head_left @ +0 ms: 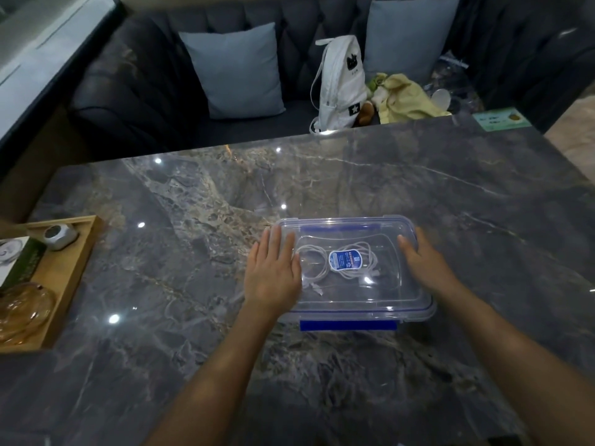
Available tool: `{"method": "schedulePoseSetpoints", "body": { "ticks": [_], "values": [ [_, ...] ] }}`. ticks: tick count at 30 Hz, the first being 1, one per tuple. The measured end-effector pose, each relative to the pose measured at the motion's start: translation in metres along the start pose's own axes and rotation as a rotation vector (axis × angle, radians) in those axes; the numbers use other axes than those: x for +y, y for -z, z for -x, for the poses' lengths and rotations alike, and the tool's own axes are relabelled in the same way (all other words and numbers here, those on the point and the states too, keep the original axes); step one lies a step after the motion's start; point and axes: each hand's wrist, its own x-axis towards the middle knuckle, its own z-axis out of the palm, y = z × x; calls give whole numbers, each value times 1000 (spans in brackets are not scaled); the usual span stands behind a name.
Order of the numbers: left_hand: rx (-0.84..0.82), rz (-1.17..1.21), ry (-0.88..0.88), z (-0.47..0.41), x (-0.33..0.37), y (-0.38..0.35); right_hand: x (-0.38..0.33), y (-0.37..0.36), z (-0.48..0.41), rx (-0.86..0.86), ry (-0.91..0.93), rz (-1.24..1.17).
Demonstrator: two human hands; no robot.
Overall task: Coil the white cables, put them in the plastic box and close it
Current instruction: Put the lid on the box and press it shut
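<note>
Head view showed the plastic box (351,278) on the tabletop (193,349), long axis running left to right, its near blue latch (348,325) apparently unfastened. Both hands lay flat on the lid (354,294), left hand (273,272) and right hand (425,262) at opposite ends, fingers (273,239) released, grasping nothing. White cables (338,262) lay coiled inside, between the hands.

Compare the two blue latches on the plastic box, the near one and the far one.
The near latch shows fully, a solid blue strip below the lid edge; the far latch shows only as a paler blue strip through the clear lid. The near latch sits between the person's forearms; the far latch lies beyond the fingertips. Both run along the long sides of the plastic box.
</note>
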Motion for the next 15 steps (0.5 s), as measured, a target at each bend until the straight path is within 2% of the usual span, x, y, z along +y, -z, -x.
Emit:
{"method": "schedulePoseSetpoints", "body": {
  "ticks": [2, 4, 6, 10, 15],
  "values": [
    [22, 20, -8, -4, 6, 8, -1, 3, -2, 71, 33, 271],
    [63, 94, -22, -13, 15, 15, -5, 4, -4, 158, 173, 536],
    [42, 121, -58, -20, 24, 17, -9, 3, -5, 110, 298, 657],
    [-95, -26, -109, -13, 29, 0, -5, -6, -4, 13, 339, 770],
    [-60, -72, -140, -11, 27, -3, -3, -6, -7, 52, 369, 753]
  ]
}}
